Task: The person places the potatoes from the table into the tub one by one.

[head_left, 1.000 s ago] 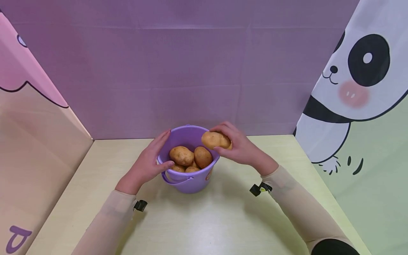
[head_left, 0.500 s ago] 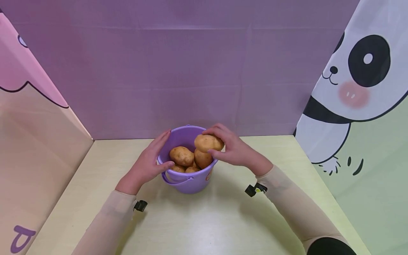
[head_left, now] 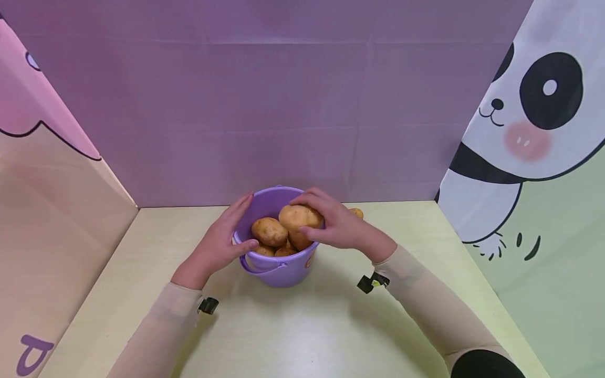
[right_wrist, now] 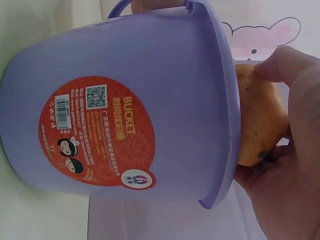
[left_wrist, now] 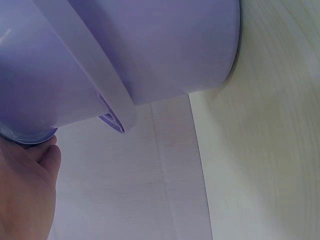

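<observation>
In the head view a purple bucket [head_left: 283, 273] stands on the table with several potatoes [head_left: 269, 231] inside. My left hand [head_left: 215, 247] holds the bucket's left rim, its thumb lying over the front edge; in the left wrist view part of that hand [left_wrist: 25, 190] shows at the rim. My right hand [head_left: 337, 223] grips a larger potato [head_left: 298, 216] at the right side of the bucket's mouth, above the other potatoes. In the right wrist view the gripped potato [right_wrist: 260, 117] sits between thumb and fingers, just past the rim. My right hand hides part of the bucket's right rim.
Another potato [head_left: 356, 212] lies on the table behind my right wrist, mostly hidden. The bucket's handle [head_left: 262, 270] hangs down at the front. A purple cloth wall [head_left: 293, 115] closes the back of the pale table [head_left: 302, 336], with printed panels at both sides.
My right hand has moved left and slightly down with its potato, from the right rim to over the bucket's mouth. The potato behind the wrist has come into view. My left hand has stayed put.
</observation>
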`<state>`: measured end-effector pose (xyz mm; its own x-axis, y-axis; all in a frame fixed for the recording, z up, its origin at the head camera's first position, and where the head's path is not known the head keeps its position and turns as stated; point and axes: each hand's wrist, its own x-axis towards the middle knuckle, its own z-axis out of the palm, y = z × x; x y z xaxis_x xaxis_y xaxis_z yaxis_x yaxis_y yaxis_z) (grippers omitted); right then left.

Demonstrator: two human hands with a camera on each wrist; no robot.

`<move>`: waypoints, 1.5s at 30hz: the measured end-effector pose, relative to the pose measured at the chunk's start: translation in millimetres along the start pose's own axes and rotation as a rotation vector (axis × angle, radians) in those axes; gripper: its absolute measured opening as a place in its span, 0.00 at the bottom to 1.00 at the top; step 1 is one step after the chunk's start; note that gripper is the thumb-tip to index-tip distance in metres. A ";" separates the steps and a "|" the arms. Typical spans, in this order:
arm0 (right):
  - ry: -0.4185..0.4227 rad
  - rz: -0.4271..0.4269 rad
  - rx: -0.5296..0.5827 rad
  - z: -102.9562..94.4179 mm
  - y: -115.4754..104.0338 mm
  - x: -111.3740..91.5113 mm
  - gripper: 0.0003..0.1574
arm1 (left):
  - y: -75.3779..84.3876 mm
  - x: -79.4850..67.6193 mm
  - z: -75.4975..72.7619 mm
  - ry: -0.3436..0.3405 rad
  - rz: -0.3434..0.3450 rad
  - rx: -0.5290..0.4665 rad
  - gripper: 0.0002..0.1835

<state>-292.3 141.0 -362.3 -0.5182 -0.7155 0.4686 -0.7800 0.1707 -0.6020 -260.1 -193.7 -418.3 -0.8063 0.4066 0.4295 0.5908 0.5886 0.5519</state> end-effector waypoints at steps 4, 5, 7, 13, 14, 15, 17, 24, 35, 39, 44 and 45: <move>-0.013 0.008 0.000 3.3 0.9 0.6 0.33 | 1.5 -0.4 -0.3 -0.002 -0.004 0.000 0.58; -0.016 0.010 0.000 3.9 0.8 0.8 0.33 | 2.0 -0.5 -0.3 -0.002 -0.004 -0.001 0.57; -0.020 0.011 -0.004 5.1 0.5 1.3 0.33 | 2.9 -0.8 -0.6 -0.002 -0.007 0.000 0.57; -0.034 -0.006 -0.030 8.3 -1.0 3.4 0.33 | 3.6 -1.7 -0.6 -0.005 -0.013 0.003 0.57; -0.037 -0.009 -0.032 8.8 -0.8 3.8 0.32 | 3.6 -1.7 -0.6 -0.006 -0.015 0.003 0.57; -0.039 -0.009 -0.033 9.2 -1.1 4.2 0.32 | 3.4 -1.8 -0.4 -0.007 -0.016 0.002 0.58; -0.043 -0.011 -0.033 9.8 -1.8 4.7 0.32 | 3.4 -1.8 -0.5 -0.009 -0.019 0.000 0.58; -0.058 -0.021 -0.039 10.3 -3.4 5.2 0.32 | 2.5 -1.5 -0.3 -0.008 -0.018 0.000 0.58; -0.074 -0.029 -0.044 11.9 -2.0 4.6 0.32 | 1.3 -0.1 0.0 -0.011 -0.021 0.003 0.58; -0.077 -0.053 -0.019 13.2 -1.0 5.0 0.31 | 0.8 0.5 0.2 -0.009 -0.019 0.001 0.57; -0.066 -0.081 -0.004 13.2 0.1 4.7 0.30 | 0.2 0.8 0.7 -0.002 -0.009 0.004 0.57; -0.064 -0.082 -0.006 13.1 0.2 4.4 0.30 | 0.3 0.8 0.7 -0.001 -0.008 0.004 0.57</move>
<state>-290.1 128.9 -368.9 -0.4292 -0.7689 0.4739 -0.8209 0.1134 -0.5596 -260.6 -192.7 -418.3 -0.8114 0.4024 0.4240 0.5838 0.5948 0.5526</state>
